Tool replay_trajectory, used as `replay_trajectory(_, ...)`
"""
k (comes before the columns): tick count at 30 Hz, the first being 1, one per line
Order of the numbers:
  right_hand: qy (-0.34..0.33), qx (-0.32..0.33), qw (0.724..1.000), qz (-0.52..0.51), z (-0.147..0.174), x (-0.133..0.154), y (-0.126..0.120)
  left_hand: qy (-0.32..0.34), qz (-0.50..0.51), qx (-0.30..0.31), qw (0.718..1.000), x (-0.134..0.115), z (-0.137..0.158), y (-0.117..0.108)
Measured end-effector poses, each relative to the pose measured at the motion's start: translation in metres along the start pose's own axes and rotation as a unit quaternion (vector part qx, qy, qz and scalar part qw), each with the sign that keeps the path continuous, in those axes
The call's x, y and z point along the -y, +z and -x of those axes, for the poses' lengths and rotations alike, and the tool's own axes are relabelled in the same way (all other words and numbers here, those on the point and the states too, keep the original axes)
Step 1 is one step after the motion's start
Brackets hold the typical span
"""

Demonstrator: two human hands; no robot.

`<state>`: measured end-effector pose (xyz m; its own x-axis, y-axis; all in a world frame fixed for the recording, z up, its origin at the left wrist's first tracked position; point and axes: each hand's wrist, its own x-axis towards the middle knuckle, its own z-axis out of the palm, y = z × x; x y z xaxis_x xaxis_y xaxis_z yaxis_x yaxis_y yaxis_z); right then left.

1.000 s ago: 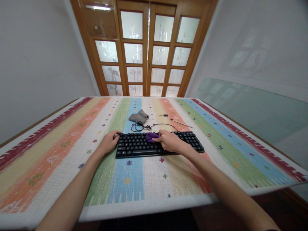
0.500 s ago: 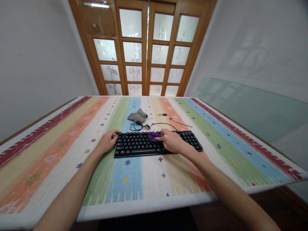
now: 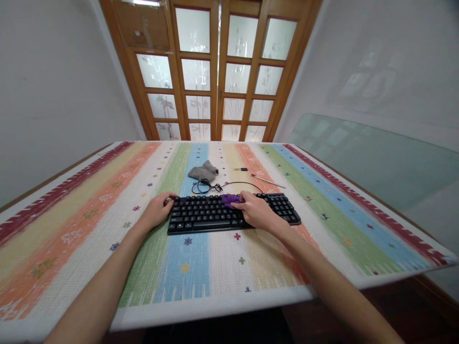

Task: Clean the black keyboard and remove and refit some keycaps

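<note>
A black keyboard (image 3: 208,215) lies flat on the striped tablecloth in front of me. My left hand (image 3: 159,210) grips its left end, fingers at the upper corner and thumb by the side edge. Over the keys right of the middle, my right hand (image 3: 254,209) presses a crumpled purple cloth (image 3: 230,200), pinched by the thumb and fingers. Part of the cloth and the keys beneath are hidden by that hand. The keyboard's black cable (image 3: 204,187) is bundled in loops just behind it.
Behind the cable lies a grey cloth (image 3: 203,171). Farther right are a small brush with a black end (image 3: 244,169) and a thin stick-like brush (image 3: 268,181). The striped tablecloth (image 3: 143,282) covers the table, whose front edge is near me. Wood-framed glass doors (image 3: 215,71) stand beyond.
The view has shifted slightly. My right hand and the purple cloth have moved a little to the right over the keys, while my left hand stays at the keyboard's left end.
</note>
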<state>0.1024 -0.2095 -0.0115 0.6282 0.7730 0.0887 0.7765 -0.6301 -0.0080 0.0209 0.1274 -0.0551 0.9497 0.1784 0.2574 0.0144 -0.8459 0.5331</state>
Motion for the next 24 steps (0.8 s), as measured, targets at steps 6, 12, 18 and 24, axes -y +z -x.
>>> replay_trajectory(6,-0.007,0.010,1.000,-0.004,0.001,-0.002,0.001,0.001,-0.004,-0.007,1.000,-0.001,0.000,0.000)
replay_trajectory(12,0.011,-0.022,0.999,-0.040,0.005,-0.010,-0.005,0.004,-0.008,-0.007,1.000,0.001,-0.001,0.000)
replay_trajectory(18,0.041,-0.058,0.996,-0.060,0.007,-0.013,-0.005,0.002,-0.009,-0.007,1.000,0.000,0.000,-0.001)
replay_trajectory(24,0.025,0.020,0.999,-0.028,0.007,-0.012,0.003,0.001,-0.010,-0.004,1.000,-0.001,0.000,-0.001)
